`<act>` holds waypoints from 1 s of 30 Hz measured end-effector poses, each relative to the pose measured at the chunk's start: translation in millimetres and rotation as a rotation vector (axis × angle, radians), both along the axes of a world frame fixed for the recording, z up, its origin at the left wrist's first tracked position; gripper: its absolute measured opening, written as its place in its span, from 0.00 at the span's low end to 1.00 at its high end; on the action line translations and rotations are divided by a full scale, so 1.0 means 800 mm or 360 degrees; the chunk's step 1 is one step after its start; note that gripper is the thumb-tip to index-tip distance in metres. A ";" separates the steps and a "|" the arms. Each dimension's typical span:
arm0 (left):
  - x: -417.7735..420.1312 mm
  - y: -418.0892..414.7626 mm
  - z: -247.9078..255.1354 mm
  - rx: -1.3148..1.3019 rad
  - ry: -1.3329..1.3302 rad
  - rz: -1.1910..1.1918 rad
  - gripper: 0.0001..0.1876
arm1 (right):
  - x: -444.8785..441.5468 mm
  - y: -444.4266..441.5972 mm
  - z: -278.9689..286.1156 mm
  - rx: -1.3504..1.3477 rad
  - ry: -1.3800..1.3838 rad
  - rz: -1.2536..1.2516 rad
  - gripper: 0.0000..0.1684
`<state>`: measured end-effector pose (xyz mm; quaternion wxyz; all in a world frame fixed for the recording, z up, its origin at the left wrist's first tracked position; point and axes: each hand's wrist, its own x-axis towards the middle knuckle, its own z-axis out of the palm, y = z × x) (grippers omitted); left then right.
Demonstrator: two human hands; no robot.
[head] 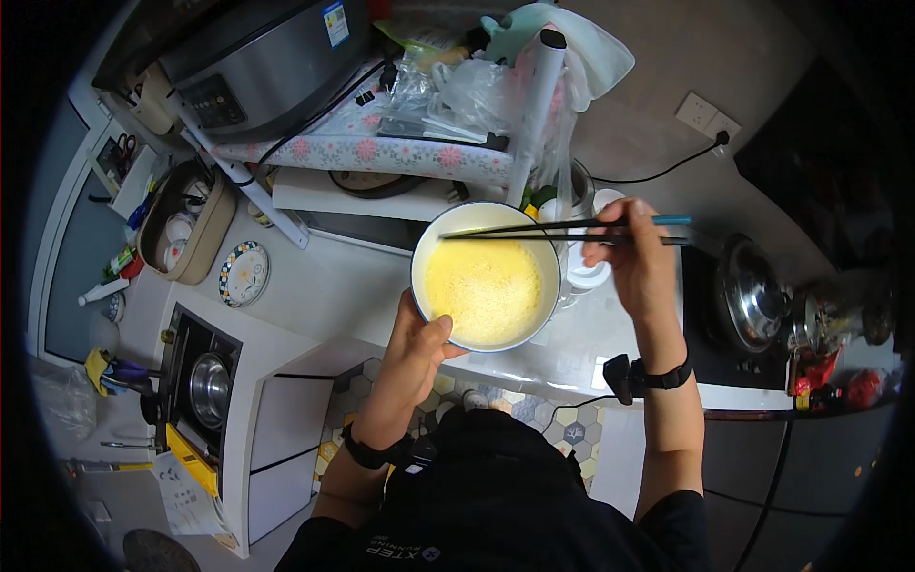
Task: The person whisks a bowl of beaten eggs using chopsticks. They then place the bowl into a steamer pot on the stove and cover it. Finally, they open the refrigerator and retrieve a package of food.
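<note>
My left hand [422, 332] grips a white bowl [486, 209] with a dark blue rim, its thumb over the near edge. The bowl is tilted towards me and appears raised above the counter. Inside it is a frothy yellow liquid [486, 286] that looks like beaten egg, with bubbles across its surface. In my right hand [636, 257] is a pair of black chopsticks [572, 232] with blue ends. They reach in over the bowl's right rim, and their tips are near the liquid's far left edge.
Right of the bowl, a lidded pot [750, 293] stands on a black cooktop [700, 343]. A shelf [364, 150] with plastic bags [472, 93] and a cooker [264, 71] rises behind. Left are a patterned plate [244, 275], a dish basket [196, 250] and a sink [182, 357] holding a metal bowl [209, 390].
</note>
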<state>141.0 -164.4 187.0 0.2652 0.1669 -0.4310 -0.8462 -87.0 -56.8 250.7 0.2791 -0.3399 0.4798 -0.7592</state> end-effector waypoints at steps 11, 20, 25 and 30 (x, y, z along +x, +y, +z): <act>0.007 -0.002 -0.002 0.0002 0.0007 0.0024 0.27 | -0.003 0.007 -0.003 0.0042 -0.0078 0.0119 0.23; 0.014 -0.005 -0.003 -0.0024 -0.0003 0.0071 0.28 | -0.005 0.025 -0.015 0.0046 -0.0118 0.0322 0.23; 0.014 -0.004 -0.004 -0.0037 -0.0020 0.0076 0.28 | -0.005 0.014 -0.029 0.0012 -0.0144 0.0081 0.23; 0.016 -0.006 -0.004 -0.0042 -0.0008 0.0098 0.27 | -0.001 0.030 -0.036 0.0135 -0.0248 0.0324 0.24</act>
